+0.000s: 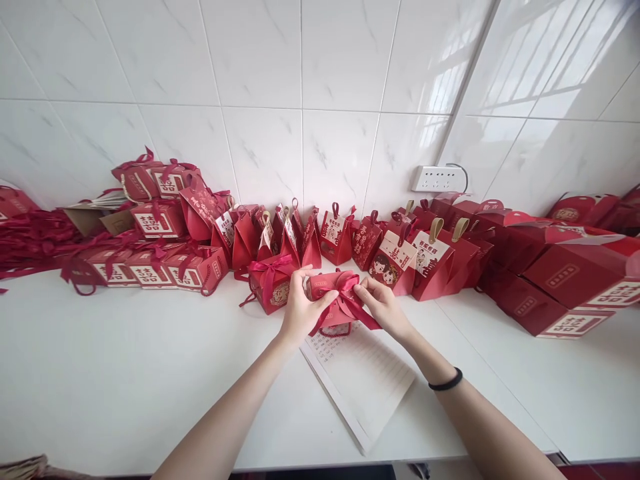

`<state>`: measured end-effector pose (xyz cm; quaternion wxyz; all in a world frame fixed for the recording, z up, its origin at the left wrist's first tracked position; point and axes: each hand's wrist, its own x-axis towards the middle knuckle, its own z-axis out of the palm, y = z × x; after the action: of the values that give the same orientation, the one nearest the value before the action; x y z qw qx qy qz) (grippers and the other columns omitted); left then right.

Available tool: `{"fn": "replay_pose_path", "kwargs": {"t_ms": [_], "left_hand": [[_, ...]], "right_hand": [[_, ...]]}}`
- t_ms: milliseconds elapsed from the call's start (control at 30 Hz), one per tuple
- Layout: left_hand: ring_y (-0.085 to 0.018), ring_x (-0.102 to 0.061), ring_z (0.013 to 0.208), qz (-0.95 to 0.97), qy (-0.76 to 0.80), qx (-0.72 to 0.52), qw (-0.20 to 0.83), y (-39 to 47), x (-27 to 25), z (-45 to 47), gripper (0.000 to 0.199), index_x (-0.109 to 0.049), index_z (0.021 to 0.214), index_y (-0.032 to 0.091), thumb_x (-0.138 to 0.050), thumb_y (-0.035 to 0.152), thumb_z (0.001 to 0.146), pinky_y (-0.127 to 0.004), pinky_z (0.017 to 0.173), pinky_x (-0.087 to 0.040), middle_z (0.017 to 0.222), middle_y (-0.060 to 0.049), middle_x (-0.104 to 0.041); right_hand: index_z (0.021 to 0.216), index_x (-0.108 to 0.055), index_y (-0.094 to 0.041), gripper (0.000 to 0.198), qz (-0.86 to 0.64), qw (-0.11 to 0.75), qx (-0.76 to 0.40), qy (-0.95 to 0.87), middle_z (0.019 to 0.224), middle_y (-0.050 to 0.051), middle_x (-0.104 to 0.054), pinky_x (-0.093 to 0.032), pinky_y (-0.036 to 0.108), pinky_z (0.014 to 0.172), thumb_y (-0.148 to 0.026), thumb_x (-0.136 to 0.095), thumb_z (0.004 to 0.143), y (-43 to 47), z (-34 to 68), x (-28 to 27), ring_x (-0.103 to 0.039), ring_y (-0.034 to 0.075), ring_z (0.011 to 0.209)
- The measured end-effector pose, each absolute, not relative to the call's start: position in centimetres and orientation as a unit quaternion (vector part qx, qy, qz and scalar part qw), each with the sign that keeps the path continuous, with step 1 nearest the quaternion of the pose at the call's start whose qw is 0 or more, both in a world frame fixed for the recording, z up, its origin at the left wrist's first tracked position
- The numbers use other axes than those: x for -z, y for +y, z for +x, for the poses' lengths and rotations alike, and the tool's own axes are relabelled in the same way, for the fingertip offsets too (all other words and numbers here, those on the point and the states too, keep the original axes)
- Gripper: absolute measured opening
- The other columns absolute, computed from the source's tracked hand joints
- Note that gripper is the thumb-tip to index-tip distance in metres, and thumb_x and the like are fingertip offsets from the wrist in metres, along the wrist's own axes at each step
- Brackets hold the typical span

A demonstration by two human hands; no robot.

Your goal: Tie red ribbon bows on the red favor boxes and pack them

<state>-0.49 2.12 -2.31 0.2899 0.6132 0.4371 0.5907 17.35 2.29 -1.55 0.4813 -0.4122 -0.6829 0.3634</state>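
A small red gift box (320,283) with a dark pink ribbon bow (346,285) on its top is between my hands, above an open notebook (365,373). My left hand (303,303) is closed round the left side of the box, with the thumb lying at the bow's left side. On the right, my right hand (383,303) pinches the bow's right loop between thumb and fingers. Ribbon tails hang down both sides of the box's front. Just behind my left hand stands another red box (273,283) tied with a bow.
Stacked red boxes with bows (155,267) and loose ribbons (35,240) lie to the left. Several upright red boxes with loop handles (335,237) line the tiled wall. Larger red boxes (565,280) are stacked right. A white power strip (440,178) is against the wall.
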Motion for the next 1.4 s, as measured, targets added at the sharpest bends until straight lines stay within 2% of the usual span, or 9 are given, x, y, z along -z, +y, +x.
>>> {"fn": "replay_pose_path", "kwargs": {"t_ms": [133,300,533,800,1100,1400], "left_hand": [[-0.022,-0.046,0.120,0.630,0.403,-0.615,0.250,2.1,2.7,-0.6,0.031,-0.044,0.095,0.021,-0.064,0.034,0.076,-0.038,0.095,-0.042,0.122,-0.011,-0.048],[-0.021,-0.051,0.113,0.691,0.398,-0.576,0.180,1.7,2.4,-0.8,0.014,-0.050,0.083,0.020,-0.059,0.030,0.081,-0.036,0.092,-0.043,0.111,-0.009,-0.053],[-0.019,-0.052,0.110,0.689,0.416,-0.583,0.108,1.8,2.5,-0.9,0.020,-0.042,0.070,0.020,-0.051,0.027,0.086,-0.034,0.091,-0.043,0.110,-0.008,-0.056],[-0.018,-0.055,0.102,0.670,0.439,-0.592,0.091,1.4,2.6,-0.3,0.029,-0.042,0.063,0.018,-0.043,0.027,0.090,-0.031,0.086,-0.046,0.109,-0.009,-0.055],[-0.015,-0.057,0.095,0.656,0.437,-0.610,0.076,1.4,2.6,-0.2,0.026,-0.048,0.066,0.018,-0.043,0.026,0.090,-0.028,0.083,-0.047,0.102,-0.007,-0.056],[-0.016,-0.056,0.096,0.635,0.441,-0.629,0.085,1.2,2.6,0.1,0.021,-0.051,0.075,0.018,-0.041,0.028,0.091,-0.030,0.088,-0.045,0.100,-0.007,-0.056]], "right_hand": [[0.069,-0.045,-0.018,0.049,-0.407,0.512,-0.367,-0.661,0.064,-0.001,-0.048,-0.035,0.025,0.057,-0.065,-0.052,0.079,2.3,17.0,1.7,-0.043,0.013,0.060],[0.072,-0.047,-0.018,0.048,-0.403,0.552,-0.356,-0.637,0.067,0.000,-0.049,-0.036,0.025,0.056,-0.065,-0.056,0.076,2.5,16.7,1.6,-0.043,0.013,0.061],[0.064,-0.045,-0.018,0.042,-0.383,0.539,-0.379,-0.648,0.063,-0.001,-0.046,-0.034,0.025,0.058,-0.055,-0.057,0.079,2.3,16.9,1.6,-0.042,0.013,0.061],[0.059,-0.039,-0.018,0.044,-0.370,0.527,-0.404,-0.650,0.060,-0.003,-0.038,-0.029,0.024,0.051,-0.054,-0.057,0.077,2.2,17.2,1.4,-0.035,0.010,0.055],[0.061,-0.037,-0.018,0.046,-0.332,0.518,-0.494,-0.615,0.060,-0.004,-0.031,-0.021,0.023,0.051,-0.056,-0.061,0.076,2.9,17.6,2.5,-0.028,0.009,0.053],[0.061,-0.038,-0.018,0.049,-0.315,0.530,-0.555,-0.558,0.060,-0.005,-0.030,-0.024,0.021,0.051,-0.055,-0.068,0.070,2.7,17.3,2.7,-0.027,0.009,0.054]]}}
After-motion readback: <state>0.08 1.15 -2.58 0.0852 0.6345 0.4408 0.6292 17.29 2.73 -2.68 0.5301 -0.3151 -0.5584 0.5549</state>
